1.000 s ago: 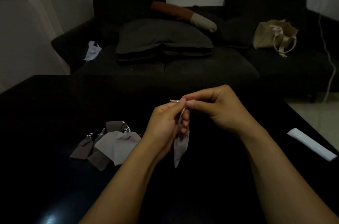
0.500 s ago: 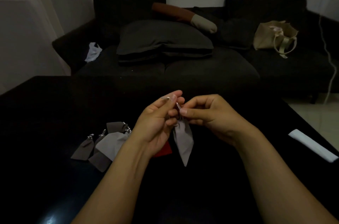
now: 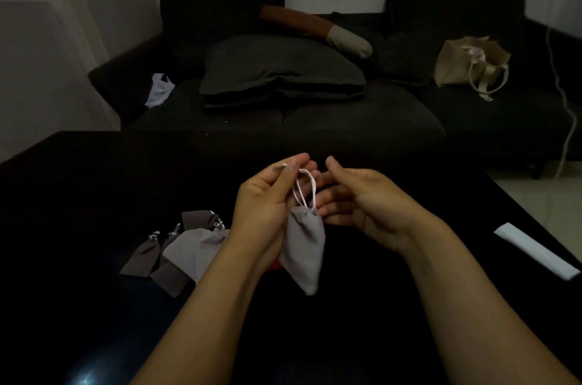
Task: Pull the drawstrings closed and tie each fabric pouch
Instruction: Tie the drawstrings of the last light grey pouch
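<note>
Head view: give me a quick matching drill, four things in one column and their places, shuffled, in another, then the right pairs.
Things:
1. grey pouch
2. pile of pouches
3. beige bag
4. white strip

Places:
A. on the sofa, far right
B. on the table's right edge
C. hanging by its cord from the left hand
D. on the table, left of the hands

Pairs: 1-C, 2-D, 3-A, 4-B
</note>
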### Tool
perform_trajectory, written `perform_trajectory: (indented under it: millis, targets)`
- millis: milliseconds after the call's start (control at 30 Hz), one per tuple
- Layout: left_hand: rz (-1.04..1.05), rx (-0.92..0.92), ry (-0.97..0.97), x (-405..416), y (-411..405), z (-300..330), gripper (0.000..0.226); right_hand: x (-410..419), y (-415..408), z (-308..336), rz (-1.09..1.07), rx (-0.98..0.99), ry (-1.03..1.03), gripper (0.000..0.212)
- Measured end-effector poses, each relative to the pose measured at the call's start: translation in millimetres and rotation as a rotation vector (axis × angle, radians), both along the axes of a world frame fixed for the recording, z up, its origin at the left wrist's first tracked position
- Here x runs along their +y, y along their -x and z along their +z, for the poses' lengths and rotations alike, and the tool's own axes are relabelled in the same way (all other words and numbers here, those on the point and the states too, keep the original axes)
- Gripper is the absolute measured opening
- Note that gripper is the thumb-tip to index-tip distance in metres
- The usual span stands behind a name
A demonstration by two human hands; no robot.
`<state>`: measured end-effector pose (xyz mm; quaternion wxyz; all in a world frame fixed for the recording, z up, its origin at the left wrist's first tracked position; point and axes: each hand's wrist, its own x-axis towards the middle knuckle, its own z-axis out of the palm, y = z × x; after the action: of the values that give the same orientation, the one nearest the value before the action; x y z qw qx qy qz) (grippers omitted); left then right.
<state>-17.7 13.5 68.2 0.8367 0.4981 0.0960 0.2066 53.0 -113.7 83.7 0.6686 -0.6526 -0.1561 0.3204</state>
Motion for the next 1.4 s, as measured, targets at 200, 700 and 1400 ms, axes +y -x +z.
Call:
perform_trajectory:
  millis: [200,700,1400]
  targets:
    - [-0.059,-0.048,0.135,-4,-3,-2,0.017,13,3,-4,-0.095,0.221,-0.322,0.016]
    - [-0.015,-0.017,0.46,22,-12,-9,0.026,3,-6,2,-0.087,0.298,-0.562,0.039]
    - [0.213,-0.06,-0.423,18,-10,-16,0.026,1,-11,-12,-0.027,-0.799,0.466,0.033]
